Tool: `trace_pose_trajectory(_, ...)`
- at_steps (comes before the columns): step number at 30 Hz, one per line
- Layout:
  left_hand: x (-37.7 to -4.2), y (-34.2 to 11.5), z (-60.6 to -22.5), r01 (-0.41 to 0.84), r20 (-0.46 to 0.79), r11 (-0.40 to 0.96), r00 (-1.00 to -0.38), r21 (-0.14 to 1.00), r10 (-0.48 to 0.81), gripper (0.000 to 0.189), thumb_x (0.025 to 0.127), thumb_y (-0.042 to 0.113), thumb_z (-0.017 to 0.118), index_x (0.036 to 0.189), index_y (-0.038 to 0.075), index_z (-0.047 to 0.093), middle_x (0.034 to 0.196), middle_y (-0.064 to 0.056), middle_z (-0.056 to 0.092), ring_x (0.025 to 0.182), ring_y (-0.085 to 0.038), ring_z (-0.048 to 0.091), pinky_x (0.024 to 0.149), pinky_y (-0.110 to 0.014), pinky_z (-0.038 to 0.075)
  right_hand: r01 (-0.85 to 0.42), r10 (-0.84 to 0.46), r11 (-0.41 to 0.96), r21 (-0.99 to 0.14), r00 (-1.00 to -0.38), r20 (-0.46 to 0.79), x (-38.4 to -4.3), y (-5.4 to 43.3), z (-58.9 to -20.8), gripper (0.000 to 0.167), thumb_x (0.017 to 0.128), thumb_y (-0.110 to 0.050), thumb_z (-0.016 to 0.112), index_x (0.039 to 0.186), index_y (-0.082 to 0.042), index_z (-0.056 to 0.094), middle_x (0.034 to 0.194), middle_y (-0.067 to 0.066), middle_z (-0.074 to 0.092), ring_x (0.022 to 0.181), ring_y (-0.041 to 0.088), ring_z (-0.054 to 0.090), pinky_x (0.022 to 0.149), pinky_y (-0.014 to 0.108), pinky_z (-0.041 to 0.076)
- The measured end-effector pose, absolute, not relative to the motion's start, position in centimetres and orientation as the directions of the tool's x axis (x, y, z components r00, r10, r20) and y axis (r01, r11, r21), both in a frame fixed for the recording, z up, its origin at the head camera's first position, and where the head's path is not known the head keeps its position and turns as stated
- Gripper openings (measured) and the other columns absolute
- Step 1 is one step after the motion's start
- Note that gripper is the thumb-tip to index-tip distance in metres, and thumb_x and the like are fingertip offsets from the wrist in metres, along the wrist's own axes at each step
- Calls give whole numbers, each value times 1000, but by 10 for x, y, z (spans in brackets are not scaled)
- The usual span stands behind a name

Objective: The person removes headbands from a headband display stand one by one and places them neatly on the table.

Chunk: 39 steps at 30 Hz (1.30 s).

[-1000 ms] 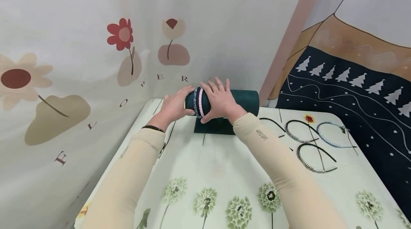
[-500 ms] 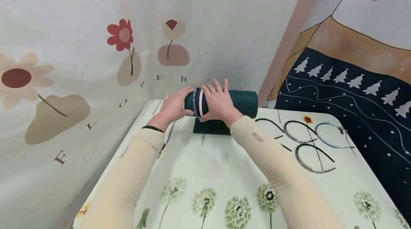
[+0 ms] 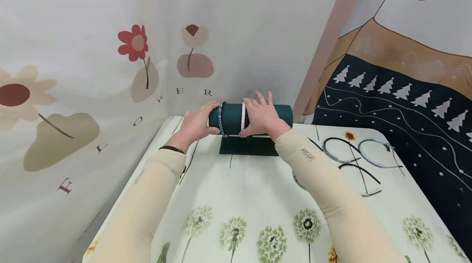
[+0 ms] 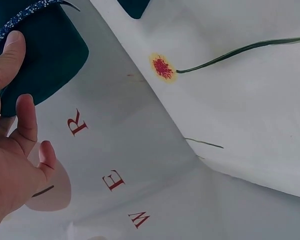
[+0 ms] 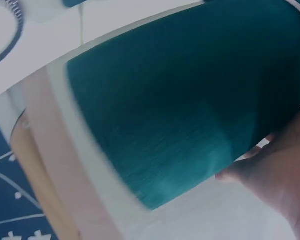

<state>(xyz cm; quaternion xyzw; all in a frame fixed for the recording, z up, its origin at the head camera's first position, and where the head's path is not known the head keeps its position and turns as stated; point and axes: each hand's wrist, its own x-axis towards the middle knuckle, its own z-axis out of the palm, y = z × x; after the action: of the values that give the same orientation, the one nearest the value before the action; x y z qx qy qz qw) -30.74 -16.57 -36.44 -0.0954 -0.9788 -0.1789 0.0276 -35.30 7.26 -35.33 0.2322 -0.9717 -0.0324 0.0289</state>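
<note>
My left fingers [image 3: 209, 105] are gripping the green display roll [image 3: 232, 119] — probably steadying it — while my right fingers [image 3: 253, 105] are holding the pink headband [image 3: 243, 117] around it.

Flower-printed table [image 3: 250, 189] under green stand [image 3: 232, 119] and loose headbands [image 3: 337, 138].

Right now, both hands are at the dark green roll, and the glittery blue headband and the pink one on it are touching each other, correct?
Not touching: the head view shows bare dark green roll between the glittery blue headband and the pink headband. The left hand and right hand are at the roll, as you say.
</note>
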Motion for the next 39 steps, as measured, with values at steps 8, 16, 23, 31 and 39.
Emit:
trace_pose_trajectory(8, -307, -168, -363, 188, 82, 922, -982, 339, 170, 99, 91, 30, 88, 170, 25, 29, 179, -1, 27, 159, -34, 37, 123, -70, 27, -460, -460, 888, 3, -888, -17, -358, 110, -344, 129, 72, -75, 82, 171, -19, 22, 174, 11, 36, 168, 41, 4, 132, 72, -4)
trace_pose_trajectory(16, -306, -163, -362, 190, 80, 918, -982, 348, 173, 98, 91, 30, 87, 170, 25, 29, 179, -1, 26, 160, -33, 35, 125, -70, 25, -471, -481, 868, -153, -876, -30, -362, 162, -341, 123, 73, -67, 88, 169, -21, 27, 171, 15, 40, 166, 45, 5, 131, 75, -5)
trace_pose_trajectory(23, -306, -164, -360, 186, 77, 919, -983, 348, 169, 98, 92, 30, 87, 170, 24, 29, 179, -2, 26, 161, -34, 34, 125, -70, 26, -438, -445, 893, -100, -893, -67, -363, 182, -331, 123, 74, -63, 90, 169, -16, 29, 172, 20, 37, 166, 48, 5, 129, 77, -5)
trace_pose_trajectory(31, -305, -163, -362, 190, 87, 921, -981, 340, 171, 98, 91, 31, 88, 170, 24, 30, 179, -1, 27, 159, -34, 38, 122, -66, 30, -434, -428, 900, 39, -896, -116, -358, 159, -324, 129, 73, -65, 90, 168, -3, 29, 175, 20, 32, 167, 46, 3, 129, 76, -9)
trace_pose_trajectory(39, -306, -162, -363, 196, 90, 921, -980, 338, 176, 98, 91, 31, 88, 170, 24, 30, 179, -3, 28, 158, -35, 38, 120, -65, 32, -481, -493, 867, -131, -866, -79, -359, 168, -332, 150, 69, -56, 98, 173, -7, 2, 178, 19, 24, 166, 46, 4, 131, 74, -1)
